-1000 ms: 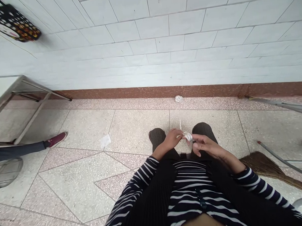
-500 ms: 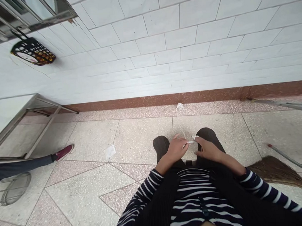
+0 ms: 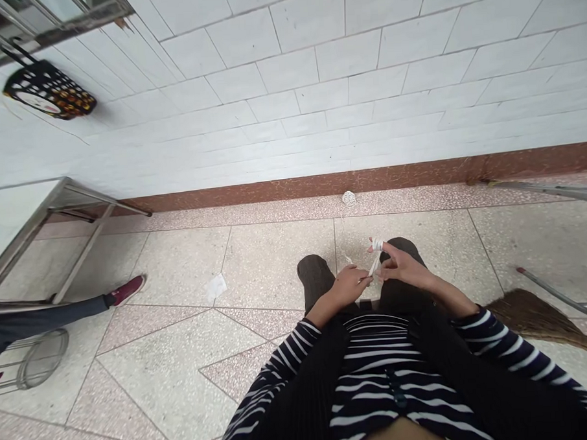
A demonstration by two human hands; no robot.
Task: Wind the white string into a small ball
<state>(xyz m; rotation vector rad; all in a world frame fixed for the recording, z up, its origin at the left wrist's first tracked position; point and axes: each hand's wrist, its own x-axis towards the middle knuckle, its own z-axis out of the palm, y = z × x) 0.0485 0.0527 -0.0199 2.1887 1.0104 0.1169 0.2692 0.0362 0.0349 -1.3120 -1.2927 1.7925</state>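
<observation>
White yarn (image 3: 375, 263) stretches in a short band between my two hands, above my knees. My left hand (image 3: 347, 286) is closed, pinching the lower end of this band at its fingertips. Several turns of the yarn wrap round a raised finger of my right hand (image 3: 406, 269); its other fingers bend near the strand. Whether they press on it is hard to tell. On the floor by the wall lies a small white yarn ball (image 3: 349, 199), with a loose strand trailing from it toward my left hand.
A broom (image 3: 536, 316) lies at my right, near a metal pole (image 3: 554, 293). Leftward are a paper scrap (image 3: 216, 287), another person's shoe (image 3: 128, 290), a round stool (image 3: 44, 360) and a metal-framed table (image 3: 23, 206). A patterned bag (image 3: 49, 90) hangs against the tiled wall (image 3: 291, 71).
My right hand's wrapped finger has risen and now points away from me, so the turns of yarn show plainly. The yarn between my hands has gone from nearly level to slanting. The view has shifted slightly.
</observation>
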